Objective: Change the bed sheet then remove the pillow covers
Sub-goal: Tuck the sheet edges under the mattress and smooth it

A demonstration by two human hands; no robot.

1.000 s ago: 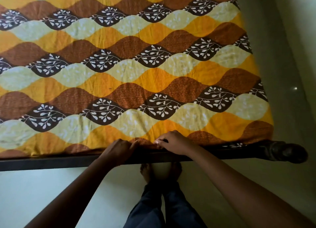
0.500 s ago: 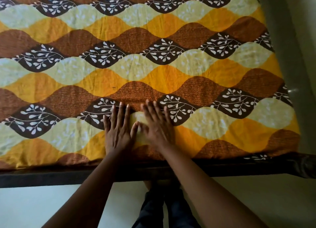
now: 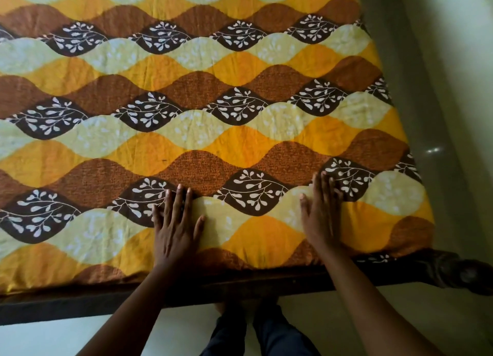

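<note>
You are at the sheet-changing step, smoothing the bed sheet (image 3: 240, 102) near the picture's lower edge. Next, likely, sweep outward to the lower right corner and check the tuck at the bed frame (image 3: 266, 278). Your left hand (image 3: 176, 230) and right hand (image 3: 320, 214) press flat on the sheet, fingers straight, set apart; it spreads over the whole bed above them.

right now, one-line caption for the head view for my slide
Left hand and right hand press flat, apart, on the wave-patterned bed sheet near the dark bed frame.
</note>
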